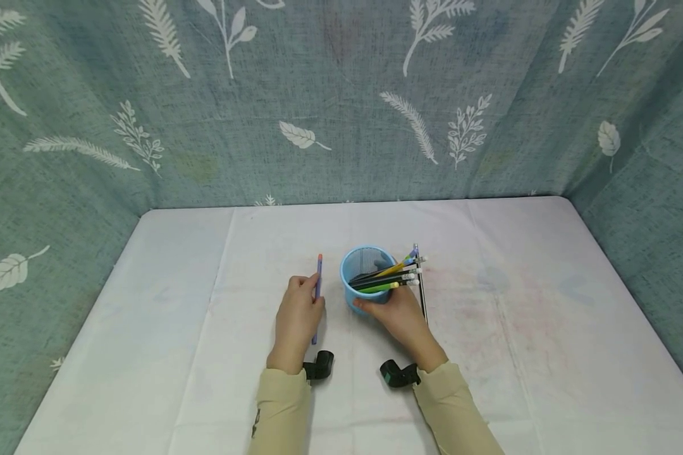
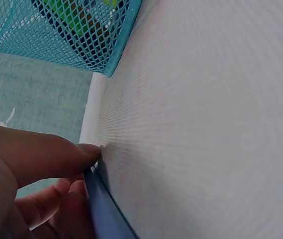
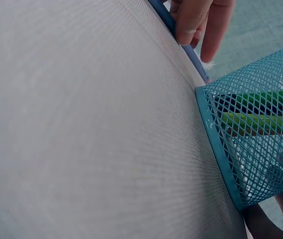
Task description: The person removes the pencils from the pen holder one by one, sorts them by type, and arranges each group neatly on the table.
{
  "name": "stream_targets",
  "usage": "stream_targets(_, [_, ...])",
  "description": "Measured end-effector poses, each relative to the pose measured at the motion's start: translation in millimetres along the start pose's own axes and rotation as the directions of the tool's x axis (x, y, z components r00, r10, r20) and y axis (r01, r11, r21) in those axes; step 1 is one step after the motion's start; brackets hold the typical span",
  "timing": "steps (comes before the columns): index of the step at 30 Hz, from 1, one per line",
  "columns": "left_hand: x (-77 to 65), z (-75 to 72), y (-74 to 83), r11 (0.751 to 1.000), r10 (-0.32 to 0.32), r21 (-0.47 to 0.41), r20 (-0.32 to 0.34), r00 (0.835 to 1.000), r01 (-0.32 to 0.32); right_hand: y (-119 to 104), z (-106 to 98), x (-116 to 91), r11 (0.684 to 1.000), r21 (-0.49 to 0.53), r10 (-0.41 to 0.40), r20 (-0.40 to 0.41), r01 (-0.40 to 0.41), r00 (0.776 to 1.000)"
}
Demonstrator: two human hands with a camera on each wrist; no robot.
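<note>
My left hand pinches a purple pencil with an orange-red end, between thumb and fingers. In the left wrist view the pencil runs close along the white cloth. My right hand grips a light blue mesh pencil cup from its near right side. The cup leans to the right, and several pencils in it, black, green and yellow, stick out past its rim. Through the mesh in the right wrist view, green and dark pencils show inside. Part of the right hand is hidden behind the cup.
A dark, thin pencil lies just right of the cup, beside my right hand. White cloth covers the table. Green leaf-patterned curtains stand at the back and both sides. A black camera mount sits at each wrist.
</note>
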State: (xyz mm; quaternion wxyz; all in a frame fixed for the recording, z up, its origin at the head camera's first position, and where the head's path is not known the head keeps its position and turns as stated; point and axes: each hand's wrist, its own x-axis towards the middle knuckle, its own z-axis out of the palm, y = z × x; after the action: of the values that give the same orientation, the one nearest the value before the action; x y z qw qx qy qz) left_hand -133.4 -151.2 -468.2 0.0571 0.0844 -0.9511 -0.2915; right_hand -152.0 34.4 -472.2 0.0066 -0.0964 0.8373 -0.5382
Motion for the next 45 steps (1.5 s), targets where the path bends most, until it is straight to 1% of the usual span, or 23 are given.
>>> stream_targets(6, [0.3, -0.2, 2.1, 1.0, -0.026, -0.011, 0.007, 1.0, 0.026, 1.9, -0.1, 0.0, 1.0, 0.004, 0.002, -0.005, -0.002, 1.0])
stream_targets(11, [-0.2, -1.9, 2.4, 0.999, -0.04, -0.016, 0.001, 0.999, 0.04, 3.8, -0.5, -0.1, 1.0, 0.005, -0.023, 0.0, 0.023, 1.0])
stream_targets(15, [-0.9, -3.2, 1.8, 0.999, -0.027, -0.034, -0.002, 1.0, 0.027, 4.9, -0.9, 0.2, 0.999, -0.015, -0.045, -0.001, 0.045, 0.999])
stream_targets(26, [-1.6, -3.9, 0.0, 0.998, -0.024, -0.056, 0.01, 1.0, 0.025, 3.4, -1.3, 0.0, 1.0, -0.002, -0.027, 0.008, 0.027, 1.0])
stream_targets(36, [-3.1, -11.9, 3.9, 0.999, -0.004, -0.05, 0.051, 0.999, 0.006, 2.1, -1.9, -0.5, 1.0, 0.003, -0.027, 0.011, 0.027, 1.0])
stream_targets(42, [-3.6, -14.7, 4.5, 0.998, 0.001, -0.057, 0.042, 0.999, 0.002, 0.7, -2.0, -1.1, 1.0, 0.008, -0.027, 0.011, 0.027, 1.0])
stream_targets(45, [-3.7, -15.8, 4.6, 0.998, 0.015, -0.068, 0.027, 1.0, -0.013, 1.5, -1.4, -0.7, 0.999, 0.001, -0.036, 0.007, 0.036, 0.999])
